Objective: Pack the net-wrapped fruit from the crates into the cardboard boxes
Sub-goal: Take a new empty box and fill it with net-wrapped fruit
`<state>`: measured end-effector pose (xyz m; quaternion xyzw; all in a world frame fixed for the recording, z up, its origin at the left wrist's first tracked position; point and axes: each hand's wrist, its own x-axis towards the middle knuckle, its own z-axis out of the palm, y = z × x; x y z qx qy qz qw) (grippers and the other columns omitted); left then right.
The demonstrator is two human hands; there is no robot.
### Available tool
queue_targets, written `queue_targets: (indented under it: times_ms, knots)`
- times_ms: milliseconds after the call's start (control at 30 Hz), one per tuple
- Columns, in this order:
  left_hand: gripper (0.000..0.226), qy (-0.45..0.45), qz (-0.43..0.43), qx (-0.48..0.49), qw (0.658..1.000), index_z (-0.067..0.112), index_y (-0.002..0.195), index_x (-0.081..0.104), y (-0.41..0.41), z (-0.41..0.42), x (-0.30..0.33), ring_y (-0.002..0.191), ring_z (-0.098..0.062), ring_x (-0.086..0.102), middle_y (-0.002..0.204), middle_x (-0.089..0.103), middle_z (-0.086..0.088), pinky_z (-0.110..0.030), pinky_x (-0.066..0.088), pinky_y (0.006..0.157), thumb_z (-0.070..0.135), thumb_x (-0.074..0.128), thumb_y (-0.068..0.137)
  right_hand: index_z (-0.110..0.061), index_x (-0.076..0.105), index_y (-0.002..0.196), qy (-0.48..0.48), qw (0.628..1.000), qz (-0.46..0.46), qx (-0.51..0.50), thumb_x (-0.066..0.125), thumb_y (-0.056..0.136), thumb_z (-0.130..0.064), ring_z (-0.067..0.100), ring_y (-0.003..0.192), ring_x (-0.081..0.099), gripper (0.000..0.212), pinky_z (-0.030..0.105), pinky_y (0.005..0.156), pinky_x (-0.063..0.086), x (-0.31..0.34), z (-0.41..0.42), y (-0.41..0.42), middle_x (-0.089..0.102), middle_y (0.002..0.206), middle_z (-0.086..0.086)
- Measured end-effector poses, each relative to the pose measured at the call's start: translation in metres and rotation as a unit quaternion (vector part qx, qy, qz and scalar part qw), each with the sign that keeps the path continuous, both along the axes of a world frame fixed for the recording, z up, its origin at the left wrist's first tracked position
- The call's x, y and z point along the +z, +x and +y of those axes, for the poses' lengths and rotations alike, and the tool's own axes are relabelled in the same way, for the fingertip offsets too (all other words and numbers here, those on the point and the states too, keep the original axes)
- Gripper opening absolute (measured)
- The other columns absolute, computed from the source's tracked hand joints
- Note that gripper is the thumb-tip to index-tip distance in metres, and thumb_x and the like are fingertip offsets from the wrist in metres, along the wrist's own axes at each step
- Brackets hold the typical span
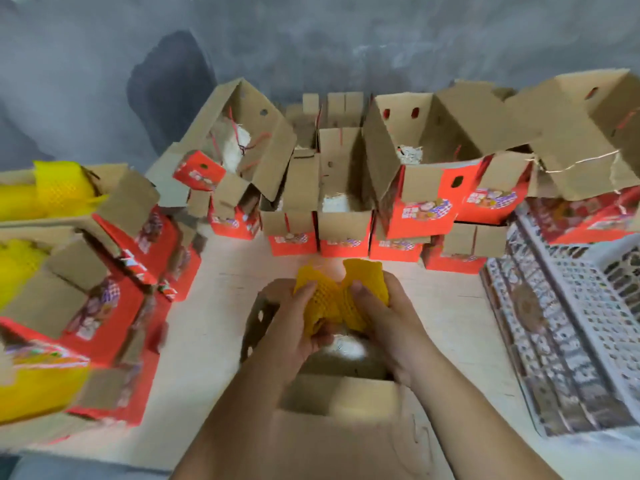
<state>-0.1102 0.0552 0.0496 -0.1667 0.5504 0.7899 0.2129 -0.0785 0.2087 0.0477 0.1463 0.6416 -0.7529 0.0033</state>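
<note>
Both hands hold yellow foam-net-wrapped fruit [341, 299] above the near open brown cardboard box [337, 393]: left hand [294, 323] and right hand [384, 320] each curl round a piece. By the look of it, packing is midway: left boxes [69, 289] show yellow nets, while the far red-printed boxes [346, 209] hold only white padding. A white plastic crate [571, 306] sits right.

1. Left hand [298, 327] and right hand [384, 317] each grip a yellow net-wrapped fruit [337, 299], held together above an open cardboard box [339, 393].
2. Box stands on the pale table [214, 306].
3. Open red-printed boxes [346, 188] line the far edge; several at left [104, 271] contain yellow netting.
4. White plastic crate [571, 306] sits at right.
</note>
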Motion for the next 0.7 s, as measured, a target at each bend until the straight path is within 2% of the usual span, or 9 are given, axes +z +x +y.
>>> queue_targets:
  times_ms: [67, 167, 233, 300, 367, 433, 533, 633, 700]
  knots:
    - [0.024, -0.058, -0.017, 0.0, 0.998, 0.03, 0.119, 0.062, -0.002, -0.026, -0.008, 0.068, -0.017, 0.071, 0.099, 0.072, -0.005, -0.039, 0.06, 0.066, 0.045, 0.062, 0.101, -0.025, 0.067, 0.126, -0.075, 0.997, -0.031, 0.0, 0.067, 0.089, -0.035, 0.022, 0.099, 0.072, 0.038, 0.032, 0.073, 0.059, -0.013, -0.027, -0.001, 0.076, 0.11, 0.004]
    - [0.031, -0.094, -0.052, -0.028, 0.994, 0.027, 0.116, 0.06, -0.005, -0.048, -0.021, 0.088, -0.03, 0.077, 0.109, 0.069, -0.006, -0.04, 0.064, 0.067, 0.05, 0.066, 0.097, -0.019, 0.063, 0.125, -0.125, 0.987, -0.103, 0.016, 0.059, 0.08, -0.034, 0.022, 0.095, 0.066, 0.047, 0.032, 0.074, 0.053, -0.025, -0.044, -0.001, 0.072, 0.111, 0.01]
    - [0.037, -0.058, -0.078, -0.003, 0.995, 0.023, 0.116, 0.057, -0.009, -0.054, -0.028, 0.103, -0.031, 0.072, 0.117, 0.061, -0.005, -0.038, 0.064, 0.064, 0.042, 0.076, 0.091, -0.019, 0.065, 0.114, -0.043, 0.991, -0.127, 0.028, 0.059, 0.085, -0.034, 0.018, 0.086, 0.065, 0.033, 0.032, 0.072, 0.052, -0.032, -0.04, -0.006, 0.07, 0.097, 0.009]
    - [0.044, -0.057, -0.068, 0.021, 0.996, 0.022, 0.122, 0.056, -0.014, -0.056, -0.036, 0.109, -0.021, 0.064, 0.121, 0.057, 0.0, -0.036, 0.064, 0.065, 0.032, 0.082, 0.088, -0.017, 0.066, 0.102, 0.067, 0.984, -0.163, 0.027, 0.06, 0.09, -0.029, 0.014, 0.073, 0.063, 0.018, 0.029, 0.063, 0.052, -0.042, -0.033, -0.015, 0.068, 0.086, 0.007]
    - [0.048, -0.074, -0.062, 0.013, 0.995, 0.023, 0.129, 0.055, -0.02, -0.056, -0.042, 0.112, -0.021, 0.062, 0.125, 0.057, 0.0, -0.039, 0.064, 0.069, 0.028, 0.081, 0.089, -0.015, 0.065, 0.102, 0.156, 0.965, -0.209, 0.027, 0.065, 0.09, -0.022, 0.016, 0.068, 0.062, 0.014, 0.026, 0.055, 0.051, -0.057, -0.026, -0.026, 0.069, 0.088, 0.008]
    - [0.052, -0.111, -0.051, -0.02, 0.992, 0.021, 0.138, 0.053, -0.028, -0.054, -0.046, 0.118, -0.025, 0.061, 0.133, 0.057, -0.004, -0.036, 0.062, 0.069, 0.029, 0.077, 0.092, -0.007, 0.06, 0.12, 0.212, 0.938, -0.272, 0.04, 0.069, 0.091, -0.016, 0.022, 0.088, 0.066, 0.032, 0.029, 0.068, 0.055, -0.079, -0.017, -0.038, 0.068, 0.108, 0.01]
    - [0.051, -0.189, -0.014, -0.072, 0.979, 0.021, 0.141, 0.05, -0.039, -0.053, -0.053, 0.115, -0.022, 0.06, 0.133, 0.057, -0.003, -0.029, 0.055, 0.064, 0.03, 0.073, 0.095, -0.009, 0.034, 0.146, 0.316, 0.868, -0.371, 0.093, 0.069, 0.092, -0.027, 0.033, 0.12, 0.058, 0.067, 0.037, 0.1, 0.048, -0.107, -0.005, -0.047, 0.058, 0.132, 0.016]
    - [0.05, -0.203, -0.033, -0.112, 0.972, 0.024, 0.139, 0.046, -0.043, -0.051, -0.063, 0.1, -0.011, 0.058, 0.119, 0.055, 0.007, -0.029, 0.055, 0.068, 0.032, 0.071, 0.097, -0.008, 0.017, 0.148, 0.346, 0.84, -0.408, 0.09, 0.067, 0.091, -0.031, 0.032, 0.114, 0.055, 0.079, 0.036, 0.09, 0.042, -0.125, -0.006, -0.05, 0.056, 0.119, 0.012]
    - [0.051, -0.212, -0.065, -0.142, 0.965, 0.025, 0.139, 0.044, -0.043, -0.049, -0.068, 0.101, -0.012, 0.058, 0.122, 0.055, 0.005, -0.03, 0.056, 0.072, 0.035, 0.071, 0.097, -0.008, 0.015, 0.147, 0.351, 0.826, -0.429, 0.104, 0.067, 0.089, -0.035, 0.03, 0.104, 0.055, 0.083, 0.037, 0.086, 0.044, -0.12, -0.011, -0.053, 0.054, 0.108, 0.009]
